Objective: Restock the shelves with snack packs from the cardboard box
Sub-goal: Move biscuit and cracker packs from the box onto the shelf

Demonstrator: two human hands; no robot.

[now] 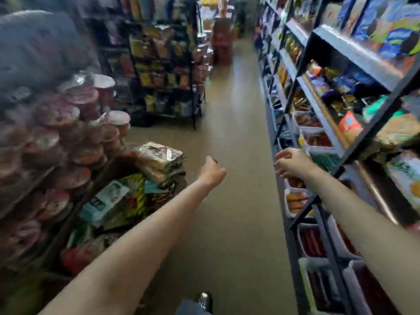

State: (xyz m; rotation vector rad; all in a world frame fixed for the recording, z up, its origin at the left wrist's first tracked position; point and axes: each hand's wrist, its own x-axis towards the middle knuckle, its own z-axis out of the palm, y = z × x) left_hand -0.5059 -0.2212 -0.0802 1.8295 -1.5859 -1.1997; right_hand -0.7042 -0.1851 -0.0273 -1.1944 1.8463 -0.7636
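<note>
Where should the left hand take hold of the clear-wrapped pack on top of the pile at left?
Take the clear-wrapped pack by its near right edge, coming in from the aisle side: it lies flat on top, that edge overhangs freely, and the left hand is already closest there.

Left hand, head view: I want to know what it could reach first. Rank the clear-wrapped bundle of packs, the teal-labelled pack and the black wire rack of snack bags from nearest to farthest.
From the left hand:
1. Clear-wrapped bundle of packs, just to its left, atop the pile.
2. Teal-labelled pack, lower left in the same pile.
3. Black wire rack, far up the aisle on the left.
</note>
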